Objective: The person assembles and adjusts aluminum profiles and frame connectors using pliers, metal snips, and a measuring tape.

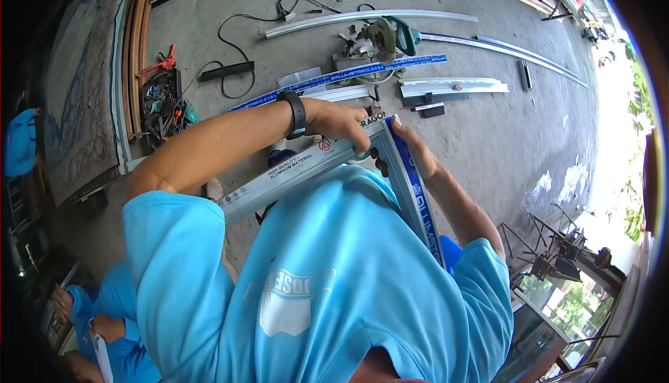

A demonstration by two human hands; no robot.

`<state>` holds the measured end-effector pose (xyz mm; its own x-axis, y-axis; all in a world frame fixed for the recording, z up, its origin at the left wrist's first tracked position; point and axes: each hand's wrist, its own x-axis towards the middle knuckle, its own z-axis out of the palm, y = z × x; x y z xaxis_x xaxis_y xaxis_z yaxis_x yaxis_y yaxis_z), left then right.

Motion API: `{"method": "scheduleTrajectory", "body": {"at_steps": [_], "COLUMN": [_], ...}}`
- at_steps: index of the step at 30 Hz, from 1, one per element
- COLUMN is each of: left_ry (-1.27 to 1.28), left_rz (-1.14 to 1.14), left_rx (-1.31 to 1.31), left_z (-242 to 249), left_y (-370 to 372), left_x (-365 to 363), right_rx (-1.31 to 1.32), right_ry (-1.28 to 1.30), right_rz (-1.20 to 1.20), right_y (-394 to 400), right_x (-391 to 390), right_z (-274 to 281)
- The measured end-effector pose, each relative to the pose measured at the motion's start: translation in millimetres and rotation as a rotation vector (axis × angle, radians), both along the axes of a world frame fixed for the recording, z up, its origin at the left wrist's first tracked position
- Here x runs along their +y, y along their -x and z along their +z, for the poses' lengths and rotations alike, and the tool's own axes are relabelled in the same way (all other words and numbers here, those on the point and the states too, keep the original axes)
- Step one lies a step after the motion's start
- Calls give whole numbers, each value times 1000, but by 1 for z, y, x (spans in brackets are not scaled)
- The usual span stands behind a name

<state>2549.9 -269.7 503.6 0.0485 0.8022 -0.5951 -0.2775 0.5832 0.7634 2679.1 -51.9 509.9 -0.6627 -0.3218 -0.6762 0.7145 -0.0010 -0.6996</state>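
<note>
My left hand (340, 121), with a dark watch (297, 115) at its wrist, is closed around the upper end of a white-labelled aluminum profile (279, 176). My right hand (418, 149) grips a second aluminum profile (411, 181) with blue printed film, its thumb at the top end. The two profiles meet at a corner between my hands, forming an angle in front of my light blue shirt (348, 243). A bit of teal shows under my left fingers.
On the concrete floor ahead stands a miter saw (383, 40), with a blue-filmed profile (334, 78) lying across it. Long aluminum bars (369, 16) and a black cable (237, 34) lie around it. A tool crate (162, 101) sits left; another person (118, 313) is at lower left.
</note>
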Motion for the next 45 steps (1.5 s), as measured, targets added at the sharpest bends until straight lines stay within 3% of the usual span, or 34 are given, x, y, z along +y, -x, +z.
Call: {"method": "scheduleTrajectory", "body": {"at_steps": [6,9,19,21,27,29,32,33,35,39,42,45], "left_ry": [85,80,49,68,27,51,-256,-381,-398,-495,-641,-370], "left_rz": [34,49,-58,-83,-247,-307,-112,-17,50,170,164,209], "left_rx": [-343,-350,-223,-46,440,552,826,923,1002,1054,798,39], "left_z": [2,10,16,16,48,81,69,64,76,86,81,56], "left_y": [-4,-6,-14,-17,-15,-20,-42,-46,-49,-53,-38,-32], "left_x": [-13,-17,-21,-20,-12,-11,-23,-28,-32,-34,-44,-53], "right_rx": [-171,-218,-312,-270,-27,218,644,663,713,1057,1097,1113], "right_ry": [10,72,9,36,102,-54,-241,-344,-551,-545,-453,-383], "right_rz": [3,48,103,141,210,207,252,317,448,410,384,400], "right_y": [8,7,12,13,19,11,5,4,11,7,1,-3], "right_x": [-21,-17,-20,-15,-13,-16,-17,-18,-17,-13,-8,-10], "right_z": [36,30,28,25,43,44,55,67,89,80,74,74]}}
